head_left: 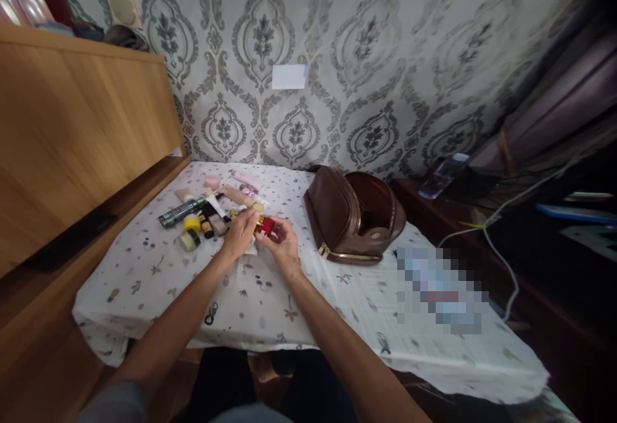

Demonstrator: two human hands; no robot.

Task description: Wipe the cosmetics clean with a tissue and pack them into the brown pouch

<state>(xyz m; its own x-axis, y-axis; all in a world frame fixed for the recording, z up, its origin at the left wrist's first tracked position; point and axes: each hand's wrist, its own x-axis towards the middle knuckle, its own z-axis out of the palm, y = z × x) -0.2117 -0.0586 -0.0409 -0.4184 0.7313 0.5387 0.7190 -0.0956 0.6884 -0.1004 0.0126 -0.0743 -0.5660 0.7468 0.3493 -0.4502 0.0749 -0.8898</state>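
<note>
A small red bottle with a gold cap is held between my hands over the table. My left hand has its fingers closed at the gold end. From the right, my right hand grips the red body with thumb and fingers. Just left of my hands lies a group of cosmetics: a green-grey tube, a yellow-lidded jar, a pale green jar with a dark lid, a white tube and a pink bottle. To the right, an unzipped brown leather toiletry bag stands with its flap raised.
A white patterned cloth covers the table. A wooden cabinet borders the left side, and a papered wall the back. At right are a blurred-out item, a clear plastic bottle and a white cable.
</note>
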